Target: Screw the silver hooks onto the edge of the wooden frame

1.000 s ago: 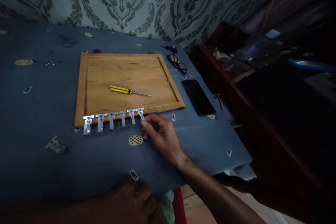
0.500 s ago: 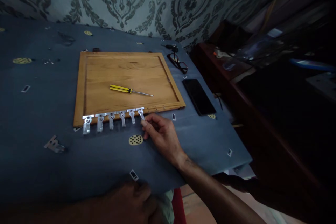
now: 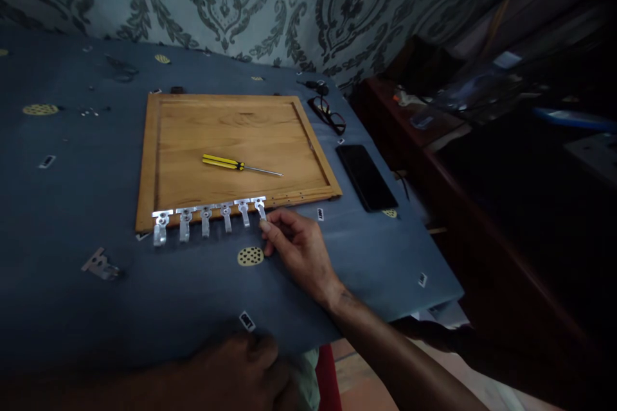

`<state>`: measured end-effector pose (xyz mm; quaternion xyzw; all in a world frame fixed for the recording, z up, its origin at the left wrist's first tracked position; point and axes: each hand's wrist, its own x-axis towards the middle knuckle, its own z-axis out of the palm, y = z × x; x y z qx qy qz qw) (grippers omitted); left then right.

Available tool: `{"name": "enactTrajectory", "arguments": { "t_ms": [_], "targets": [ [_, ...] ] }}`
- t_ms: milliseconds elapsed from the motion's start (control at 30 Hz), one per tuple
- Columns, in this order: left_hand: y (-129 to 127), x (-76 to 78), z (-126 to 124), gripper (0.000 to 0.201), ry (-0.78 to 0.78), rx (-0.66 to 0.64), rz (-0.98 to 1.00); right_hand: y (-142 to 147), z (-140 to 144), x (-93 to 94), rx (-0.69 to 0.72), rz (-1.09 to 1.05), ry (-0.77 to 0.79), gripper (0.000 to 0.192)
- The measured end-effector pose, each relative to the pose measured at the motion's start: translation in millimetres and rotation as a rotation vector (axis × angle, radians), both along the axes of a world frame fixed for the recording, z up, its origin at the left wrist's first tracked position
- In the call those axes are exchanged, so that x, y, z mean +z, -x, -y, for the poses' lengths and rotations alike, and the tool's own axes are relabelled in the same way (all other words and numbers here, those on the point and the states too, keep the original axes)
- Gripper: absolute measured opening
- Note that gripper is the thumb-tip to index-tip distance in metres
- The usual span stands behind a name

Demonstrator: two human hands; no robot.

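A shallow wooden tray-like panel [image 3: 144, 160] with a raised frame lies on the table. Along its near edge sits a row of several shiny metal hooks [image 3: 206, 221], each with a T-shaped top plate. The thumb and fingers of my right hand [image 3: 301, 250] pinch the lower end of the rightmost metal hook [image 3: 259, 205]. Across the panel rests a screwdriver [image 3: 224, 162] with a yellow and black handle. My left hand [image 3: 248, 366] is low at the table's near edge, fingers curled; shadow hides what they hold, if anything. One loose metal hook [image 3: 100, 264] lies left of the panel.
Right of the panel are a black phone [image 3: 366, 178], eyeglasses [image 3: 328, 117] and a dark tool or key [image 3: 317, 86]. Scissors [image 3: 120, 69] and small shiny bits [image 3: 89, 113] lie back left. A patterned wall [image 3: 260, 6] borders the blue tablecloth [image 3: 385, 270].
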<state>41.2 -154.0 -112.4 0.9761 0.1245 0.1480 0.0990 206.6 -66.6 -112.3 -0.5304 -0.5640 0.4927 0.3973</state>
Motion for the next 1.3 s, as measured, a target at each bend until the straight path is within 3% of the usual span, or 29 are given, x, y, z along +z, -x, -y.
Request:
{"name": "enactTrajectory", "arguments": {
  "t_ms": [700,933,1200,1300],
  "targets": [
    [-6,-26.6,8,0.025,-0.021,-0.001,0.047,-2,3,0.3,-0.002,0.06,0.017,0.027],
    [-8,-30.1,11,0.031,-0.003,0.042,0.109,-1,3,3.2,-0.001,0.048,0.047,0.031],
    [-6,-20.2,9,0.024,0.038,0.049,0.094,-2,2,-0.7,0.001,0.044,0.03,0.027],
    [-7,-16.6,9,0.03,0.074,0.072,0.102,-1,1,-0.8,0.007,0.031,0.018,0.027]
  ]
}}
